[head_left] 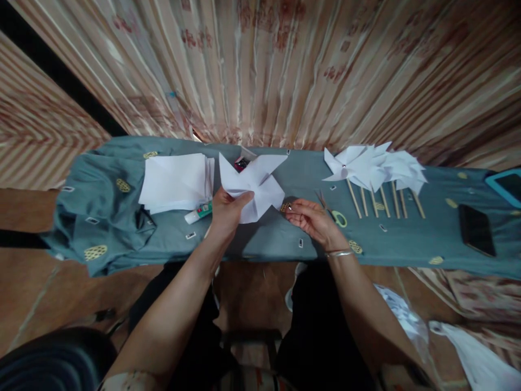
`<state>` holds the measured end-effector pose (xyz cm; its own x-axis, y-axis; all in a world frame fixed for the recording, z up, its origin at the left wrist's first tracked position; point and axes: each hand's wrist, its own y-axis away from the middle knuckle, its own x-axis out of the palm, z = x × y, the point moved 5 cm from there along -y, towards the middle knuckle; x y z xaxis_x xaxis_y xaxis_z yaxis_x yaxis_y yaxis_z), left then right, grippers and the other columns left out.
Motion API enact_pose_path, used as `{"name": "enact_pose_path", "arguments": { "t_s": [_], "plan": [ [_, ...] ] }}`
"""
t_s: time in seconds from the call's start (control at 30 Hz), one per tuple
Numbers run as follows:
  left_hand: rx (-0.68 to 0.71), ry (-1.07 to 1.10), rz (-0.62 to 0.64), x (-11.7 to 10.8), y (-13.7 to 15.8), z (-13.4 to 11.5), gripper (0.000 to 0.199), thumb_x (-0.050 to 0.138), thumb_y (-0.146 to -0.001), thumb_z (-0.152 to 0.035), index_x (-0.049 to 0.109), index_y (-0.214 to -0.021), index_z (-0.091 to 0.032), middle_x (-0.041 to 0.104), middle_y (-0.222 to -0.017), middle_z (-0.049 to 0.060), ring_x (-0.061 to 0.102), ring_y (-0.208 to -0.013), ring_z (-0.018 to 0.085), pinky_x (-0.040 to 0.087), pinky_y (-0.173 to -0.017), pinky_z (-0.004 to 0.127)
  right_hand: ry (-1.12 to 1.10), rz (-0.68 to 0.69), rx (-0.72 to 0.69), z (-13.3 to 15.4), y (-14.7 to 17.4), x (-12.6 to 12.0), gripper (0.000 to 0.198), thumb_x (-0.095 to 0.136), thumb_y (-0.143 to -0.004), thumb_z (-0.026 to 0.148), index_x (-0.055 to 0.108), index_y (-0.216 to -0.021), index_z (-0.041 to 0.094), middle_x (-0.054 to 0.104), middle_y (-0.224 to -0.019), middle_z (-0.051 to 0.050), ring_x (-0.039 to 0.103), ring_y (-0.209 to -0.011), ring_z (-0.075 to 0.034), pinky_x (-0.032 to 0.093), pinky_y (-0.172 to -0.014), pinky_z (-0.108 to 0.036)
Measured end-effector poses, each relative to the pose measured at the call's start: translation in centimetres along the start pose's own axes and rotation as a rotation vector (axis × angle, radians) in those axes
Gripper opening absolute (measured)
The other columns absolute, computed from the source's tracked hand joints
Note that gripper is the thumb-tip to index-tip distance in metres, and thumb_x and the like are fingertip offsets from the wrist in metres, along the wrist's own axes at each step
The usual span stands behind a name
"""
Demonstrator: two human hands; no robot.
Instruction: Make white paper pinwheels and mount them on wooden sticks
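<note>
A white paper pinwheel (pixel 266 182) with folded blades is held up over the table by my left hand (pixel 228 209), its thumb pressed on the paper near the centre. Just right of the blades, the thumb and fingers of my right hand (pixel 309 217) pinch a small shiny pin (pixel 289 207); its exact shape is too small to tell. A glue stick (pixel 198 213) lies beside my left hand. Scissors with a green handle (pixel 338 218) rest behind my right hand. Partly hidden behind the pinwheel is a small red and black item (pixel 241 164).
A stack of white paper (pixel 175 182) lies at left on the teal cloth (pixel 277 239). Several white pinwheels on sticks (pixel 366 165) overlap at right. Farther right are a dark phone (pixel 476 229) and a blue-edged device (pixel 507 184). A pleated curtain (pixel 260 76) hangs behind the table.
</note>
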<state>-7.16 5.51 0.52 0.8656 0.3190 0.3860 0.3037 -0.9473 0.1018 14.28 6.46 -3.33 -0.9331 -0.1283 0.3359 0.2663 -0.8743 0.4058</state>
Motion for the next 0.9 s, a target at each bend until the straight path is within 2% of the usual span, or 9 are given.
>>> {"name": "enact_pose_path", "arguments": {
  "t_s": [0.2,0.3,0.37,0.47,0.6,0.7,0.9],
  "plan": [
    [-0.020,-0.010,0.036,1.7,-0.1,1.6,0.033,0.083,-0.051,-0.023,0.070,-0.081,-0.014,0.074,-0.079,0.002,0.066,-0.070,0.016,0.050,-0.071,0.029,0.080,0.010,-0.018,0.7,1.0,-0.1,0.026,0.088,-0.056,0.031,0.070,-0.073,0.022,0.073,-0.072,0.002,0.069,-0.063,-0.010,0.055,-0.063,-0.020],
    [-0.054,-0.016,0.044,2.3,0.0,2.2,0.033,0.083,-0.051,-0.023,0.070,-0.081,-0.015,0.073,-0.076,0.001,0.065,-0.067,0.016,0.049,-0.068,0.029,0.183,0.030,-0.068,0.8,1.5,-0.4,0.023,0.085,-0.059,0.032,0.069,-0.072,0.022,0.070,-0.070,0.002,0.066,-0.061,-0.010,0.053,-0.061,-0.022],
    [-0.046,-0.027,0.044,2.6,0.1,2.4,0.031,0.083,-0.052,-0.023,0.070,-0.078,-0.015,0.073,-0.076,0.001,0.065,-0.068,0.016,0.049,-0.069,0.029,0.340,0.048,-0.121,0.8,1.8,-0.6,0.018,0.080,-0.063,0.031,0.066,-0.069,0.022,0.067,-0.064,0.003,0.062,-0.057,-0.012,0.049,-0.058,-0.024],
    [-0.023,-0.048,0.041,2.8,0.2,2.4,0.028,0.083,-0.052,-0.022,0.069,-0.076,-0.015,0.073,-0.077,0.001,0.065,-0.069,0.016,0.049,-0.069,0.029,0.734,0.015,-0.202,0.8,2.4,-1.0,0.009,0.070,-0.070,0.025,0.062,-0.065,0.023,0.061,-0.058,0.003,0.056,-0.054,-0.014,0.041,-0.053,-0.026],
    [-0.046,-0.064,0.027,2.7,0.1,2.5,0.034,0.084,-0.050,-0.024,0.070,-0.080,-0.014,0.073,-0.077,0.001,0.066,-0.069,0.017,0.050,-0.069,0.029,1.238,-0.046,-0.239,1.1,3.2,-0.8,0.011,0.059,-0.076,0.016,0.059,-0.067,0.023,0.062,-0.062,0.001,0.058,-0.058,-0.016,0.039,-0.056,-0.027],
    [-0.059,-0.070,0.029,2.8,0.0,2.5,0.036,0.084,-0.049,-0.025,0.071,-0.081,-0.014,0.073,-0.077,0.001,0.065,-0.069,0.016,0.050,-0.069,0.029,1.412,-0.055,-0.257,1.2,3.4,-0.3,0.011,0.055,-0.080,0.015,0.061,-0.073,0.021,0.066,-0.067,-0.002,0.062,-0.063,-0.018,0.038,-0.060,-0.027],
    [-0.044,-0.061,0.053,3.0,0.0,2.7,0.032,0.083,-0.052,-0.023,0.069,-0.079,-0.014,0.072,-0.074,-0.001,0.064,-0.067,0.014,0.050,-0.068,0.027,1.543,-0.050,-0.347,0.9,3.6,0.7,0.011,0.053,-0.087,0.016,0.063,-0.083,0.018,0.069,-0.076,-0.006,0.064,-0.070,-0.020,0.039,-0.063,-0.029]
  ]
}}
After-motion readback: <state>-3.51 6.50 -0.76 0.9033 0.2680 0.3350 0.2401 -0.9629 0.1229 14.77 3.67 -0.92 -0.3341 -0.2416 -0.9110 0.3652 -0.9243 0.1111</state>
